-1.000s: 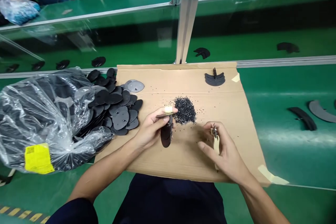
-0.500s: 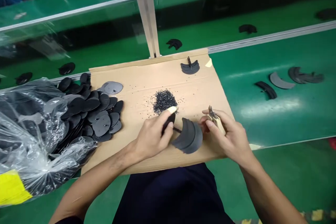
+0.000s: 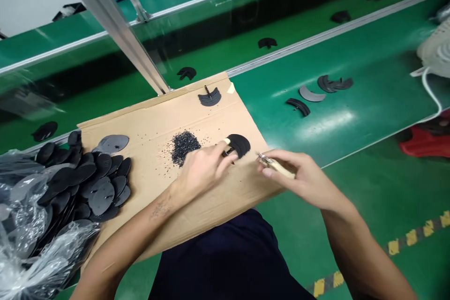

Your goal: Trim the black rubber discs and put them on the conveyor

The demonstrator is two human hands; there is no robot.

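Observation:
My left hand (image 3: 202, 168) holds a black curved plastic part (image 3: 240, 145) near its stem, thumb and finger pinched at its left side. The part is close over the cardboard sheet (image 3: 147, 229), its ridged arc facing right. My right hand (image 3: 305, 176) is closed around small nippers with pale handles (image 3: 279, 167); their metal jaws point left, a little apart from the part. Beyond my left hand lies a heap of tiny black scraps (image 3: 184, 146) on the cardboard. Another black curved part (image 3: 210, 97) rests at the cardboard's far edge.
Black oval pieces (image 3: 101, 195) spill from a clear plastic bag (image 3: 31, 225) on the left. Several curved parts (image 3: 312, 94) lie on the green table to the right. A metal post (image 3: 116, 23) rises behind the cardboard, and more parts lie on the green strip beyond the rail.
The view has swung right. My left hand has turned the curved part and shifted it away from me, toward the cardboard's right side. The nippers in my right hand now point left rather than away.

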